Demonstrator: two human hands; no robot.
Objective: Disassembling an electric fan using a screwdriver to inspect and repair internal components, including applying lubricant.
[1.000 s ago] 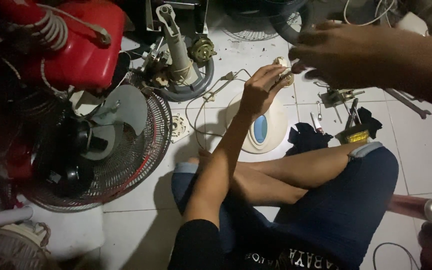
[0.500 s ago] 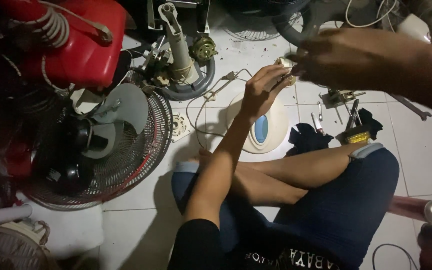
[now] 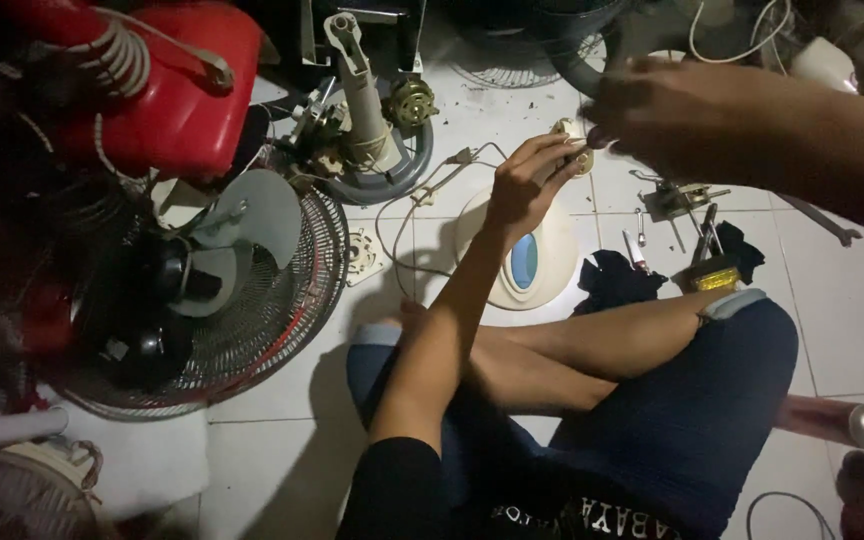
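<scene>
I sit cross-legged on a white tiled floor. My left hand (image 3: 527, 180) is raised and grips a small cream-coloured part (image 3: 574, 142) with thin wires running off it. My right hand (image 3: 667, 105) comes in from the upper right and pinches the same part at its right side. Under both hands lies a cream oval fan base (image 3: 532, 260) with a blue window. What my right fingers hold exactly is too dark to tell.
A fan with a wire grille and grey blades (image 3: 242, 270) lies at the left, below a red tank (image 3: 177, 95). A grey motor stand (image 3: 367, 120) sits beyond it. Small tools and a black cloth (image 3: 687, 245) lie at the right, a spray can (image 3: 842, 420) lower right.
My right hand has moved left and down until it meets the small part in my left hand. My left hand has stayed almost still.
</scene>
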